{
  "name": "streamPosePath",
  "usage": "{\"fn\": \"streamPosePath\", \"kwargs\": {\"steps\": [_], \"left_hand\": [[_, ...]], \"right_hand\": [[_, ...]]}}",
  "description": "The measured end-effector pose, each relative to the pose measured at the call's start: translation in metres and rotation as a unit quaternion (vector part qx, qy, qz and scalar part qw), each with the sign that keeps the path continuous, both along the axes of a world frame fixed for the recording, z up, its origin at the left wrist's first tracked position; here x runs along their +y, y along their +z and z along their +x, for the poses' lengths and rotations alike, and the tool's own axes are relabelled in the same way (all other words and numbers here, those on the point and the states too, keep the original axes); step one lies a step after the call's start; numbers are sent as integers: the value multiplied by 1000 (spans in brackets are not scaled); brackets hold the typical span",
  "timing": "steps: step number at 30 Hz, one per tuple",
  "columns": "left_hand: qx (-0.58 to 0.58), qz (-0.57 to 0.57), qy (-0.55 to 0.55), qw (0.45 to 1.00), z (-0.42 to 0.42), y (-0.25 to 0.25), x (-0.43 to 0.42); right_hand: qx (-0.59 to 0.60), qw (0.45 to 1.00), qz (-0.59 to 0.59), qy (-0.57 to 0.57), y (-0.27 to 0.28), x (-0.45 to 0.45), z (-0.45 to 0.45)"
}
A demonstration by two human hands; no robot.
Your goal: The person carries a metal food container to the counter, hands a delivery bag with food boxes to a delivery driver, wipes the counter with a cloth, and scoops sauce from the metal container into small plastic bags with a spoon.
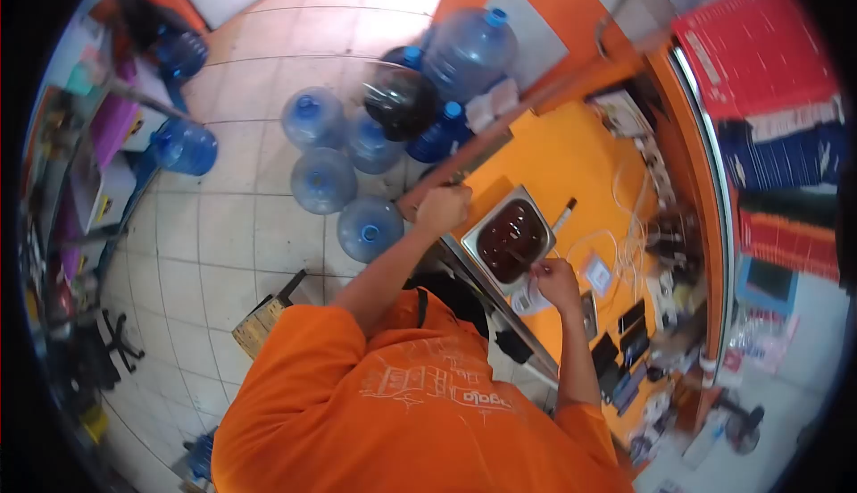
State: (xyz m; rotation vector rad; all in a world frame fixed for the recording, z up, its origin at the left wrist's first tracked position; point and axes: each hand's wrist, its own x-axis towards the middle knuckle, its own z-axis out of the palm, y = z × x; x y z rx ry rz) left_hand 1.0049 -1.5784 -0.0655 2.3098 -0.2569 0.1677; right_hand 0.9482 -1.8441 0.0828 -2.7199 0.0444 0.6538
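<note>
A rectangular metal pan (pixel 471 245) holding glossy dark brown liquid (pixel 515 232) stands near the edge of the orange desk. My right hand (pixel 559 284) is at the pan's near right corner, its fingers pinched around a thin stick-like tool (pixel 525 262) that reaches into the liquid. My left hand (pixel 444 211) is closed beside the desk's left edge, left of the pan. What its fingers hold, if anything, I cannot make out. Next to my right hand is a whitish, partly hidden container (pixel 529 300). A marker-like pen (pixel 564 214) lies right of the pan.
Several large blue water bottles (pixel 370 229) stand on the tiled floor to the left, with a black bag (pixel 400 102) among them. White cables (pixel 632 225) and phones (pixel 632 317) lie on the desk. A brown wooden edge (pixel 536 111) runs along its far-left side.
</note>
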Motion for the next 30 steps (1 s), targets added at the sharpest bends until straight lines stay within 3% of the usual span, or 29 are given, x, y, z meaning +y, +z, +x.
{"fn": "streamPosePath", "kwargs": {"steps": [9,25,28,30], "left_hand": [[-43,-14,18,999,0,17,4],[-17,-40,21,999,0,15,4],[-17,-17,21,999,0,14,4],[-13,-23,12,1000,0,14,4]], "right_hand": [[28,998,-12,-58,32,17,1],[51,995,-62,-59,21,1,4],[72,997,-20,-32,19,-1,3],[62,994,-69,-65,32,11,4]]}}
